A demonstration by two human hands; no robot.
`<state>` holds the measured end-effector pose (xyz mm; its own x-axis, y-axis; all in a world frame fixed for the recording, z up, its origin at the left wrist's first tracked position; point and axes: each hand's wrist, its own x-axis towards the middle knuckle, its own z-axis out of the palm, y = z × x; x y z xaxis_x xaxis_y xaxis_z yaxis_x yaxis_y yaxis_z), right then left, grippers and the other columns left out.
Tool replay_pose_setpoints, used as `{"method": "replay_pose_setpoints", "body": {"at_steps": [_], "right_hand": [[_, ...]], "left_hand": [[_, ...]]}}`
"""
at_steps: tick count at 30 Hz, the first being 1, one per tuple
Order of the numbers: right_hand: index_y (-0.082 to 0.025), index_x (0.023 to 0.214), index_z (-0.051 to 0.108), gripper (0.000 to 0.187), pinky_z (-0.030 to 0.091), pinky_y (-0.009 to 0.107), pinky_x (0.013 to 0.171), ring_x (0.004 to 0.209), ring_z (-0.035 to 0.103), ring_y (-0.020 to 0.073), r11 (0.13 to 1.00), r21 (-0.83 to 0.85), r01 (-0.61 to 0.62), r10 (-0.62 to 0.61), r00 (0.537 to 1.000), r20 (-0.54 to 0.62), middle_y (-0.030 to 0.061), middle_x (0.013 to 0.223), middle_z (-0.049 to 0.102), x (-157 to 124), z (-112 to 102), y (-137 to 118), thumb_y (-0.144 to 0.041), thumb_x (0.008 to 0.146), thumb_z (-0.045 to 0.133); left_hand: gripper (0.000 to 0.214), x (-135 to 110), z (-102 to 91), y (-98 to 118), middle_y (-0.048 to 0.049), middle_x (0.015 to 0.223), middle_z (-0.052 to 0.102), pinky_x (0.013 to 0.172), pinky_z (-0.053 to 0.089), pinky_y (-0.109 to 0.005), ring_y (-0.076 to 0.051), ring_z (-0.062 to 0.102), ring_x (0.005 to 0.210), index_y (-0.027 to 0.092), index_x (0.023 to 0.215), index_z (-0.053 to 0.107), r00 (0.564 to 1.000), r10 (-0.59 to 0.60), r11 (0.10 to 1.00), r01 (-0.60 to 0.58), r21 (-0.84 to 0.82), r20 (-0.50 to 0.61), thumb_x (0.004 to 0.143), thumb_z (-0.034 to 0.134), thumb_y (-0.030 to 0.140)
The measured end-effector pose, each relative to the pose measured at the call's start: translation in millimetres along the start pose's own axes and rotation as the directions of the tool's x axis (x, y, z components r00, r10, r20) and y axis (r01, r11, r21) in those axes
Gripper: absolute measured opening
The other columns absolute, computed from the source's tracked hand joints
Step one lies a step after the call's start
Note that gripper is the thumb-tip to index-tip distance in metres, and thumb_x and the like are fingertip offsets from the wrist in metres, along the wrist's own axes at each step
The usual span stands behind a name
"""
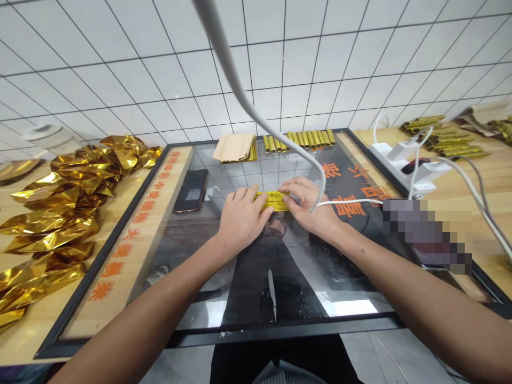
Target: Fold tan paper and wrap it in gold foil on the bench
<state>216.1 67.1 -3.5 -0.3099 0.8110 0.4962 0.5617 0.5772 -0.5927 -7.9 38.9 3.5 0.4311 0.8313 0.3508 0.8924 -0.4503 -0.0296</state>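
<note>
A small roll of gold foil (pixel 274 200) lies on the glass table top (pixel 256 266) in front of me. My left hand (pixel 242 216) presses on its left end with bent fingers. My right hand (pixel 308 205) pinches its right end, fingers curled over it. Both hands grip the same roll between them.
A heap of crumpled gold foil sheets (pixel 60 213) covers the wooden surface at left. A phone (pixel 192 190) lies on the glass. A tan paper stack (pixel 236 148) and a row of finished gold rolls (pixel 300 140) sit at the back. Chargers and white cables (pixel 416 170) lie at right.
</note>
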Motion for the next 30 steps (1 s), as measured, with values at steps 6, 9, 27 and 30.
{"method": "replay_pose_setpoints", "body": {"at_steps": [6, 9, 27, 30], "right_hand": [[-0.026, 0.111, 0.081, 0.023, 0.058, 0.042, 0.103, 0.113, 0.072, 0.0271, 1.0, -0.001, 0.016, -0.016, 1.0, 0.003, 0.0083, 0.118, 0.075, 2, -2, 3, -0.02, 0.101, 0.061], [-0.025, 0.111, 0.081, 0.024, 0.058, 0.044, 0.104, 0.113, 0.072, 0.0276, 1.0, 0.005, 0.022, -0.022, 1.0, -0.008, 0.009, 0.119, 0.075, 2, -1, 5, -0.018, 0.1, 0.06], [-0.022, 0.156, 0.062, 0.049, 0.05, 0.051, 0.123, 0.145, 0.062, 0.0284, 0.985, -0.014, 0.172, -0.169, 0.978, 0.12, 0.0154, 0.153, 0.068, -3, 1, -9, -0.043, 0.116, 0.044], [-0.019, 0.17, 0.044, 0.064, 0.038, 0.057, 0.132, 0.162, 0.043, 0.03, 0.976, -0.081, 0.202, -0.175, 0.95, 0.257, 0.0175, 0.172, 0.049, -6, 7, -19, -0.054, 0.116, 0.039]], "left_hand": [[0.033, -2, 4.6, -19, -0.0129, 0.144, 0.071, 0.104, 0.049, -0.049, -0.034, 0.066, 0.125, 0.023, 0.133, 0.073, 0.995, -0.089, 0.988, 0.095, -0.121, 0.053, 0.112, 0.051, 0.037], [0.03, -3, 3.3, -21, -0.0112, 0.134, 0.074, 0.099, 0.051, -0.046, -0.033, 0.067, 0.117, 0.022, 0.125, 0.075, 0.995, -0.07, 0.992, 0.078, -0.097, 0.077, 0.112, 0.052, 0.037], [0.061, -10, 0.7, 2, -0.0186, 0.176, 0.042, 0.134, 0.033, -0.053, -0.033, 0.038, 0.164, 0.01, 0.166, 0.043, 0.992, 0.096, 0.975, -0.076, -0.21, 0.086, 0.117, 0.038, 0.046], [0.068, -13, 7.1, 3, -0.0199, 0.179, 0.035, 0.136, 0.029, -0.055, -0.033, 0.032, 0.168, 0.011, 0.173, 0.03, 0.986, 0.117, 0.965, -0.084, -0.247, 0.119, 0.116, 0.036, 0.049]]}}
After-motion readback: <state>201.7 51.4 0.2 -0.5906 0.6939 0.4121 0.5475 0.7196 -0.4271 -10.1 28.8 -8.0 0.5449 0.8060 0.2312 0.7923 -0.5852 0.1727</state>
